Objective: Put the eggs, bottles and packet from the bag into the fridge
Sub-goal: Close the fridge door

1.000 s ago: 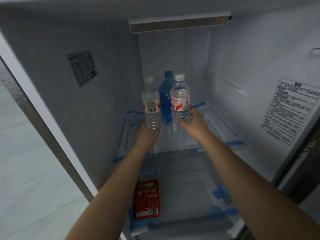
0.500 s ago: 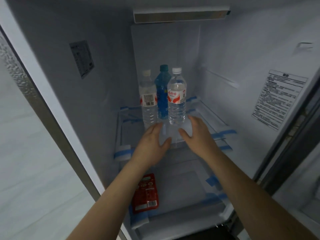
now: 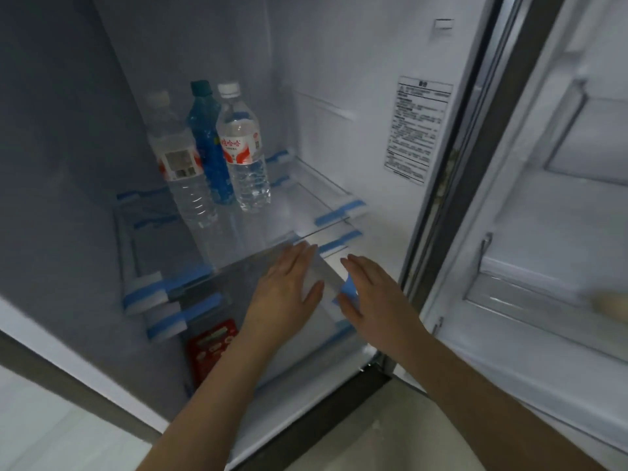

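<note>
- On the glass shelf (image 3: 306,195) inside the fridge (image 3: 339,62), three bottles stand upright and close together: a clear bottle with a barcode label (image 3: 180,158) on the left, a blue bottle (image 3: 209,144) behind and between, and a clear bottle with a red and white label (image 3: 243,147) on the right.
- Their long axes run straight up, caps on top; none leans.
- Below that shelf, on the lower level, lies the red packet (image 3: 210,348), flat, partly hidden by the left forearm.
- No eggs can be picked out with any certainty; a pale blurred shape (image 3: 608,302) sits in the door shelf (image 3: 509,294) at the far right, too smeared to name.
- The left hand (image 3: 285,290) hovers in front of the shelf's front edge, fingers straight and spread, grip released and holding nothing.
- The right hand (image 3: 370,294) is just beside it, also loose and empty, palm down.
- The bottles lie up and to the left of both hands, deeper in the fridge; the left hand is the nearer of the two, though neither touches a bottle.
- By my reading the bottles and packet are placed, so the next reach would go away from the fridge, to a bag that is not in view.
- Strips of blue tape (image 3: 334,214) mark the shelf corners.
</note>
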Tool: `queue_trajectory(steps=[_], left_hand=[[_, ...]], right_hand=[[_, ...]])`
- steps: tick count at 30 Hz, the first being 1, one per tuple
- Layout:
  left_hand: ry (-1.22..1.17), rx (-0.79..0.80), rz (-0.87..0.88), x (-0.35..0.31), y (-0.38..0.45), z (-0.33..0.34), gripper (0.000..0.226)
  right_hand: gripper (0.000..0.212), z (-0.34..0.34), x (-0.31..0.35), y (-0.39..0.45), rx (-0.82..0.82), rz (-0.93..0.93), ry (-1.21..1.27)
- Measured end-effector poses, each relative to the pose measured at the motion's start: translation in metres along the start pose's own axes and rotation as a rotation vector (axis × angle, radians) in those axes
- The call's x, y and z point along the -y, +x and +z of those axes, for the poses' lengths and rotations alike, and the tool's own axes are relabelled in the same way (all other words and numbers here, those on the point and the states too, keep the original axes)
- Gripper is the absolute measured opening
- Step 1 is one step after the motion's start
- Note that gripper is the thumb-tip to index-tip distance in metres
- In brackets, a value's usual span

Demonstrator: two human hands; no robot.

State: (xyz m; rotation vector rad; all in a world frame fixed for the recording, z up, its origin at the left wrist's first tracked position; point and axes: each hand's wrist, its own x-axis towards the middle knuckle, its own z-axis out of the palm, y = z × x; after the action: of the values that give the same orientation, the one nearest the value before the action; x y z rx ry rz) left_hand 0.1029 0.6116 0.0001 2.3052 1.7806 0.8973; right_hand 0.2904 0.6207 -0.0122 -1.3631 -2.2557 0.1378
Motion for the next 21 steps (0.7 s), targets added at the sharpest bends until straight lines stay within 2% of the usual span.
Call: queue_trajectory(steps=[10, 15, 21], left_hand=[[0.079, 0.173, 0.215, -0.078, -0.025, 0.071, 0.059], [0.06, 0.288, 0.301, -0.141, -0.043, 0.117, 0.057], [0.092, 0.378, 0.434, -0.217, -0.068, 0.181, 0.06]], right_hand=[[0.055, -0.022, -0.07, -0.106, 0.018, 0.175, -0.205], [0.057, -0.052, -0.117, -0.18, 0.097, 0.285, -0.341], [0.056, -0.087, -0.166, -0.268, 0.069, 0.429, -0.377]])
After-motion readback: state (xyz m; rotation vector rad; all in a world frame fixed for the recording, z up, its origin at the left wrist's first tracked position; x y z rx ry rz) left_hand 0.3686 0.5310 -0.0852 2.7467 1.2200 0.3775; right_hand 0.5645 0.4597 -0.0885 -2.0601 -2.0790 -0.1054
